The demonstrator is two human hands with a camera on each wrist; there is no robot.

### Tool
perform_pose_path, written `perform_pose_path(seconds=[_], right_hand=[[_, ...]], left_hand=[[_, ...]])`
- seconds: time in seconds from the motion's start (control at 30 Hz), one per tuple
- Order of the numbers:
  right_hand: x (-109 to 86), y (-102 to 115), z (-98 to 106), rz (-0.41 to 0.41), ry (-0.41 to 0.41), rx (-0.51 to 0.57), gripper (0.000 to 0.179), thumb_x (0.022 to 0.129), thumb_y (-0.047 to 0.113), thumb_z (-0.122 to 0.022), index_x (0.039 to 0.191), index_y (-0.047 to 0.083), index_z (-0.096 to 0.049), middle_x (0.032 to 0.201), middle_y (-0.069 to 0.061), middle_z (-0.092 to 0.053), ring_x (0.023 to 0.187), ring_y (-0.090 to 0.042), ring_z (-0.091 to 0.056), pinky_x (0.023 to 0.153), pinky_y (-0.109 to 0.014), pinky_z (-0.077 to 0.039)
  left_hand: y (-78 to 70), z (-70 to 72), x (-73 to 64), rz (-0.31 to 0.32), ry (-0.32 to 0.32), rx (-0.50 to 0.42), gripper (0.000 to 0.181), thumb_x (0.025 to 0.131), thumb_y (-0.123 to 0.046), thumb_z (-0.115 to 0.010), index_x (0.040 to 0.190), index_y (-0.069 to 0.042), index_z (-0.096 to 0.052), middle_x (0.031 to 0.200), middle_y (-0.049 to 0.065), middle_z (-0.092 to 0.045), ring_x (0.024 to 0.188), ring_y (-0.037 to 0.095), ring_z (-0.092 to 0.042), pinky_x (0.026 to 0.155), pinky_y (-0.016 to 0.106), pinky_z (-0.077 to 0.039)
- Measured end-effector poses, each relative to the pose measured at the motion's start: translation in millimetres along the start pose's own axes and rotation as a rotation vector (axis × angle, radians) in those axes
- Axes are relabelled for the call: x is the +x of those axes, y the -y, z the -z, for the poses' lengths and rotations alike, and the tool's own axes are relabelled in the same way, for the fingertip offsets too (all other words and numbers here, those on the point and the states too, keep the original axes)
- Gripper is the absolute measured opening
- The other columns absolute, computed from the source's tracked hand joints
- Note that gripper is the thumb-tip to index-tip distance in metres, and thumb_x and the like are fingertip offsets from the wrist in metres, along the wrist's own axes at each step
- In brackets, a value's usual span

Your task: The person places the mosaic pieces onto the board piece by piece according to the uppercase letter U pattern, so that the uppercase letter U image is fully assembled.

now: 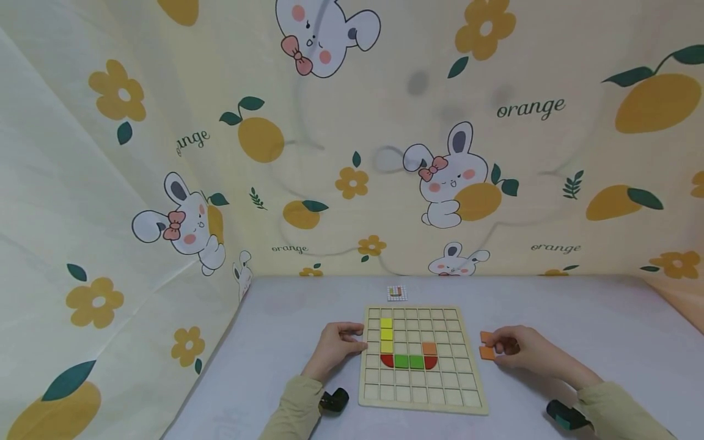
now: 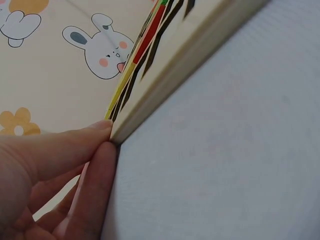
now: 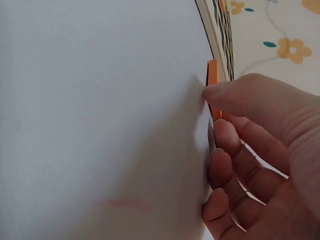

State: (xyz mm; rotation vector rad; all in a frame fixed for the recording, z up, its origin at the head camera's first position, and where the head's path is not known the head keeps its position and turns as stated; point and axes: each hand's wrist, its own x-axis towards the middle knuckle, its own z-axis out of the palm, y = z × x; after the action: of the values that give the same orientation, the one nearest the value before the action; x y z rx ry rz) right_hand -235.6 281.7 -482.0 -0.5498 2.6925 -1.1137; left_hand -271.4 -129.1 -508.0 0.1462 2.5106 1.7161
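A pale wooden grid board lies on the table. Set in it are a column of yellow squares, green squares, two rounded red pieces and one orange square. My left hand holds the board's left edge, thumb and index finger against the rim. To the right of the board, two orange square tiles lie at the fingertips of my right hand. In the right wrist view, thumb and index finger pinch an orange tile at its near end.
A small printed pattern card lies behind the board. Black wrist cameras sit by the left wrist and the right wrist. A patterned cloth hangs behind and to the left of the white table.
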Motion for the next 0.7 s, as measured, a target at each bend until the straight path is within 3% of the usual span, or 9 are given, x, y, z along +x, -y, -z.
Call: perform_pose_path(seconds=[0.23, 0.43, 0.7], right_hand=[[7.4, 3.0, 1.4, 0.027, 0.023, 0.017, 0.031, 0.079, 0.009, -0.076, 0.107, 0.002, -0.065, 0.083, 0.0, -0.056, 0.074, -0.01, -0.049, 0.06, -0.023, -0.043], [26.4, 19.0, 0.1, 0.098, 0.008, -0.011, 0.021, 0.081, 0.013, -0.075, 0.1, 0.012, -0.066, 0.081, 0.001, -0.056, 0.075, -0.013, -0.05, 0.061, -0.023, -0.043], [53.5, 36.0, -13.4, 0.207, 0.009, 0.007, 0.019, 0.082, 0.006, -0.073, 0.099, 0.012, -0.066, 0.081, 0.001, -0.056, 0.075, -0.012, -0.051, 0.061, -0.023, -0.043]], left_hand=[[0.0, 1.8, -0.4, 0.008, -0.007, 0.006, 0.04, 0.073, -0.004, -0.082, 0.11, -0.007, -0.07, 0.1, 0.001, -0.065, 0.076, 0.014, -0.062, 0.067, 0.027, -0.053], [-0.9, 2.5, -0.6, 0.011, -0.012, 0.015, 0.04, 0.072, -0.004, -0.082, 0.11, -0.007, -0.07, 0.099, 0.002, -0.065, 0.075, 0.014, -0.062, 0.067, 0.028, -0.053], [-1.6, 1.6, -0.4, 0.032, -0.002, 0.004, 0.04, 0.073, -0.007, -0.082, 0.111, -0.009, -0.069, 0.099, 0.001, -0.064, 0.076, 0.015, -0.062, 0.068, 0.029, -0.052]])
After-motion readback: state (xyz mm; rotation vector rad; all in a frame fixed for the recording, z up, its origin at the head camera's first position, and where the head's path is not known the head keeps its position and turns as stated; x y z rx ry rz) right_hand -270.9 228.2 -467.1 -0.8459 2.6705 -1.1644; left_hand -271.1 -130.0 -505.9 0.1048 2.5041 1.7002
